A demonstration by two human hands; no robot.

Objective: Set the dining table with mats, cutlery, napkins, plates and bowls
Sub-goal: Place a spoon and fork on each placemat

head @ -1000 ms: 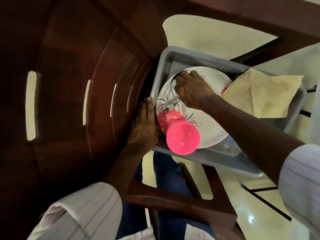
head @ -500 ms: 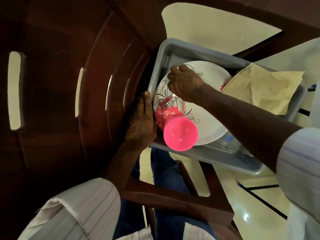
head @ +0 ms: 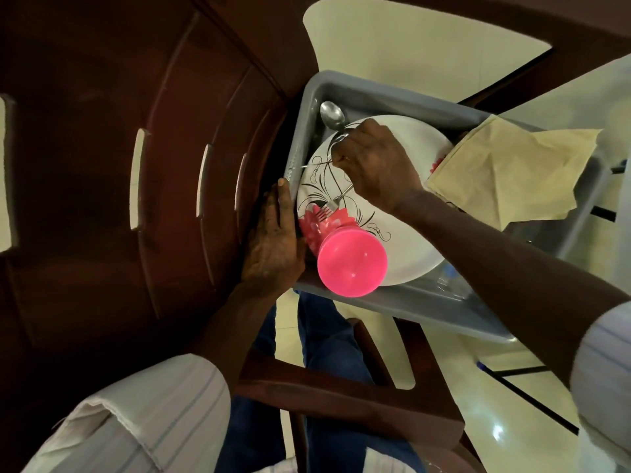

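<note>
At the left edge of the grey tub (head: 409,307), our left hand (head: 273,247) lies flat, fingers straight, steadying it. Just right of it, a pink bowl (head: 351,264) sits upturned on the white plate (head: 403,240). Our right hand (head: 375,162) is clenched round the cutlery (head: 343,194) above the plate, spoon (head: 332,115) toward the far-left corner and fork (head: 329,208) tines beside the bowl. We should lift straight up so the tines clear the bowl.

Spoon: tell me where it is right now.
In the head view the spoon is gripped in the right hand, its bowl poking out over the far left corner of the grey tub, just beyond the rim of the white plate.
</note>
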